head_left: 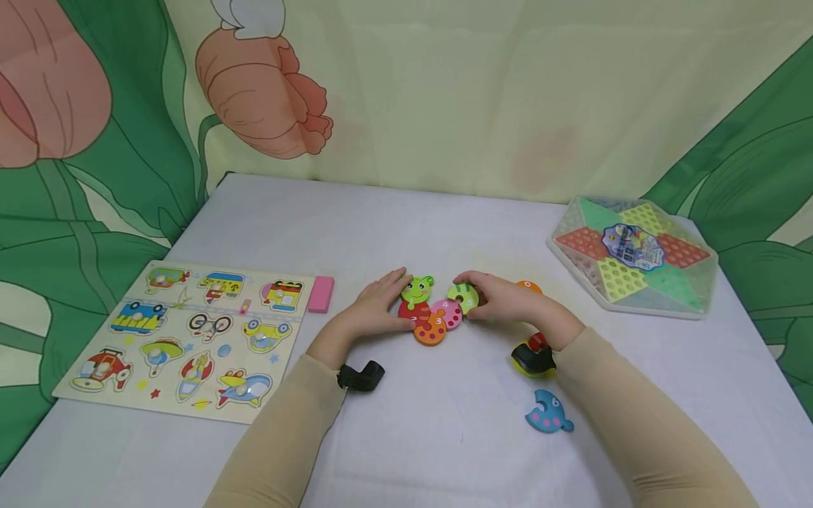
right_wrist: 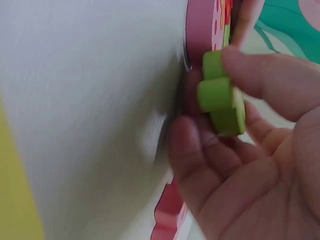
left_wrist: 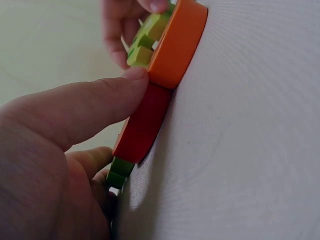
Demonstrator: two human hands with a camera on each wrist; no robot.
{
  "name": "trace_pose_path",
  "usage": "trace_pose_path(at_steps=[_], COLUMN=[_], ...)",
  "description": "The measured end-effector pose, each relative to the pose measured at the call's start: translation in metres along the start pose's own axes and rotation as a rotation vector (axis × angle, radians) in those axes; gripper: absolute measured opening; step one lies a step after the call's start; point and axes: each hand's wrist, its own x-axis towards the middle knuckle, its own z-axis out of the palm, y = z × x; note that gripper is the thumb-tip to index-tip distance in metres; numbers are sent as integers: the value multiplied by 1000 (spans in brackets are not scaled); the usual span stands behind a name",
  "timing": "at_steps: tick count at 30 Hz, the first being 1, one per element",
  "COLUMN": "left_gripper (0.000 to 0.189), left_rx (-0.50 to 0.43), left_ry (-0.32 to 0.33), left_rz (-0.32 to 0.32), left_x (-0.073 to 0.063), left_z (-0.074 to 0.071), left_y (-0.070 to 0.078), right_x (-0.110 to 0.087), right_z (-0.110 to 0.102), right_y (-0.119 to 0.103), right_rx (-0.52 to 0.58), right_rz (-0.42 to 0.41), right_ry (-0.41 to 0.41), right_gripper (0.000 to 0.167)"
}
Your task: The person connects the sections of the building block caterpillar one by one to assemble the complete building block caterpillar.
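Joined wooden puzzle pieces form part of a caterpillar: a green smiling head (head_left: 418, 287), a red piece (left_wrist: 146, 120), an orange piece (left_wrist: 179, 47) and a pink piece (head_left: 451, 316). My left hand (head_left: 371, 310) grips this chain at its head end, thumb on the red piece near the orange one and fingers on the far side. My right hand (head_left: 511, 300) pinches a green puzzle piece (right_wrist: 222, 95) with a notch between thumb and fingers. This piece is tilted up beside the pink piece; whether they touch I cannot tell.
Around the right arm lie a blue puzzle piece (head_left: 549, 413), a partly hidden yellow piece (head_left: 526, 367), a red piece (head_left: 537, 341) and an orange piece (head_left: 530, 286). A vehicle puzzle board (head_left: 171, 339) and pink block (head_left: 321, 294) lie left; a hexagonal game box (head_left: 631, 257) sits back right.
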Motion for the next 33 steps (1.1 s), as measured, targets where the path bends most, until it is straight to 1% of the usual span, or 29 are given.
trace_pose_path(at_steps=[6, 10, 17, 22, 28, 31, 33], left_gripper=[87, 87, 86, 86, 86, 86, 86], left_rx=[1, -2, -1, 7, 8, 5, 2], left_ry=[-5, -1, 1, -1, -6, -5, -3], left_rz=[8, 4, 2, 3, -1, 2, 3], left_x=[0, 0, 1, 1, 2, 1, 1], left_z=[0, 0, 0, 0, 0, 0, 0], left_y=[-1, -1, 0, 1, 0, 0, 0], right_x=[1, -1, -2, -1, -3, -9, -16], right_z=[0, -1, -1, 0, -4, -9, -16], right_y=[2, 1, 4, 5, 4, 2, 2], right_rx=[-16, -7, 8, 6, -68, -56, -18], right_rz=[-39, -43, -41, -50, -63, -59, -66], right_ry=[10, 16, 30, 31, 8, 0, 23], right_gripper=[52, 51, 41, 43, 48, 51, 53])
